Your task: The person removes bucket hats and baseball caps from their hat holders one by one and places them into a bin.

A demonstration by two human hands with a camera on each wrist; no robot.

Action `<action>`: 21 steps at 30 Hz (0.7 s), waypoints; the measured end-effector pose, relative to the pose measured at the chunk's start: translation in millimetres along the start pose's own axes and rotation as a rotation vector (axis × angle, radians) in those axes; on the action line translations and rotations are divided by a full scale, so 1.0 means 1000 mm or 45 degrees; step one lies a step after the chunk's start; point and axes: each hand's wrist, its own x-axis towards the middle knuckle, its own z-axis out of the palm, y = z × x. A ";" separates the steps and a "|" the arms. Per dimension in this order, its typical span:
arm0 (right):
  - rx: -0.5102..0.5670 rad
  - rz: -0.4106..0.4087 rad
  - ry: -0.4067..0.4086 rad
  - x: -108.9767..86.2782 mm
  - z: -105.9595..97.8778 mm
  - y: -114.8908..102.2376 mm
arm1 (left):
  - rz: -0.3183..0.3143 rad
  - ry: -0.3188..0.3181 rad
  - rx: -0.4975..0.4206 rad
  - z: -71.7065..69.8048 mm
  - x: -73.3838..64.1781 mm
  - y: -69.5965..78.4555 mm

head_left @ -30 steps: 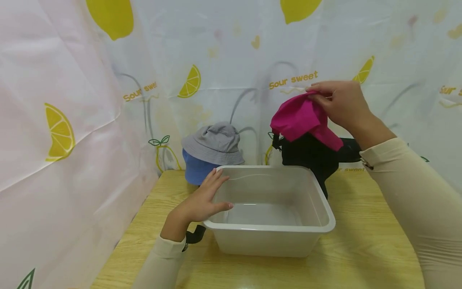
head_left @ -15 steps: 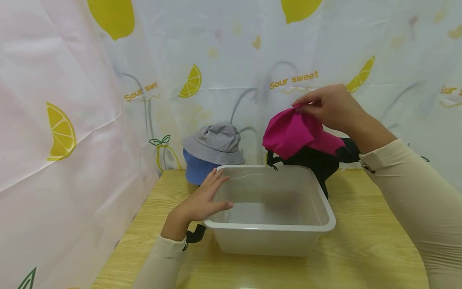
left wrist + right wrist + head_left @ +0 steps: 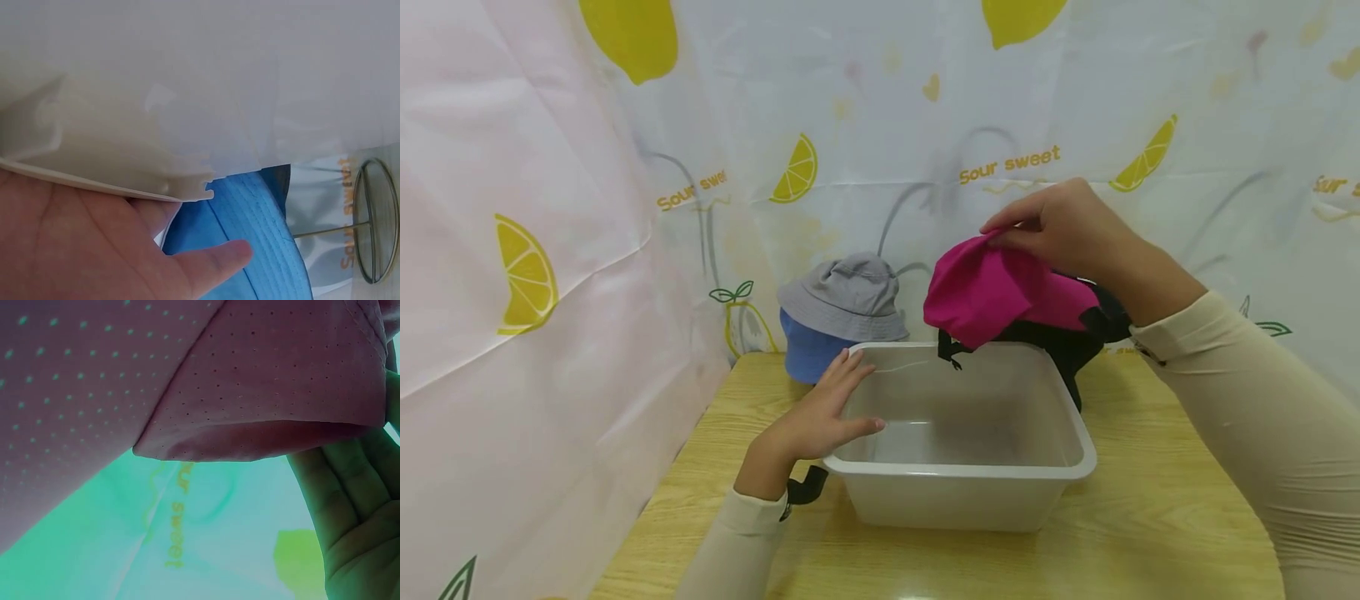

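My right hand pinches a bright pink cap by its top, over the far right part of a whitish plastic basin. A dark strap dangles from the cap's left underside. Tiny holes dot the cap's fabric in the right wrist view, where fingers reach behind its edge. With fingers spread, my left hand rests on the basin's left rim. In the left wrist view the palm lies against the basin's edge, the blue hat just beyond.
Behind the basin's left corner, a grey bucket hat sits on top of the blue hat. Black fabric stands behind the right corner, partly covered by the cap. A lemon-print cloth hangs behind the wooden table.
My right hand has moved left and down with the pink cap, bringing it closer over the basin's far rim. The left hand has stayed on the basin.
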 end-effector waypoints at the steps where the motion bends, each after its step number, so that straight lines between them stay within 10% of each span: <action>1: 0.009 -0.005 0.003 0.000 0.000 -0.002 | -0.003 0.004 0.003 0.000 0.000 0.000; 21: 0.075 -0.069 -0.025 -0.006 0.020 -0.022 | -0.083 -0.006 -0.029 -0.001 -0.001 0.002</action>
